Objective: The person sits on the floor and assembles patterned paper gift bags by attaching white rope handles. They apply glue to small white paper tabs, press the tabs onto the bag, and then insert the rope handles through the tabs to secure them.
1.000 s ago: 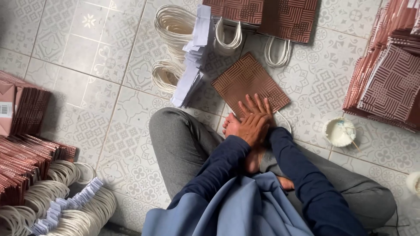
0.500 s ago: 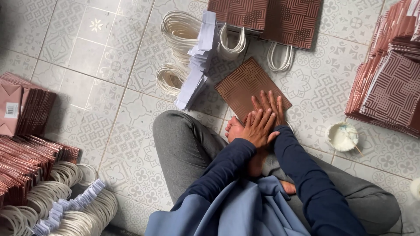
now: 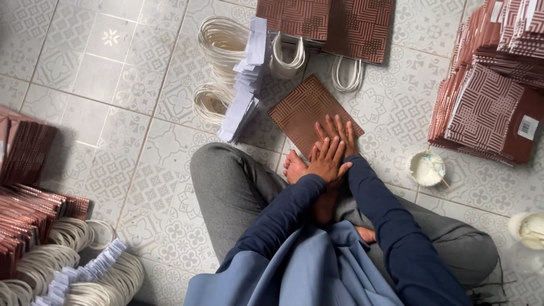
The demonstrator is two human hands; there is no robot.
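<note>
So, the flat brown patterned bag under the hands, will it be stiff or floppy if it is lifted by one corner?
The flat brown bag looks like thin folded paper, so it would probably bend somewhat and weigh little. It lies flat on the smooth floor tiles, so a push would likely slide it. The left hand lies over the right hand, pressing it down.

On the floor (image 3: 102,85), a flat paper bag (image 3: 303,110) lies just ahead of the seated person's knees, with the right hand (image 3: 335,133) flat on its near edge and the left hand (image 3: 326,161) laid over that hand. Beyond the bag lie two finished bags (image 3: 328,25), with handle loops (image 3: 218,42) and paper strips (image 3: 246,85) to their left. A small bowl (image 3: 426,168) sits right of the hands, with stacked bags (image 3: 487,90) behind it by the right edge, and more bags (image 3: 25,192) and loops (image 3: 68,249) lie at the left edge.
</note>
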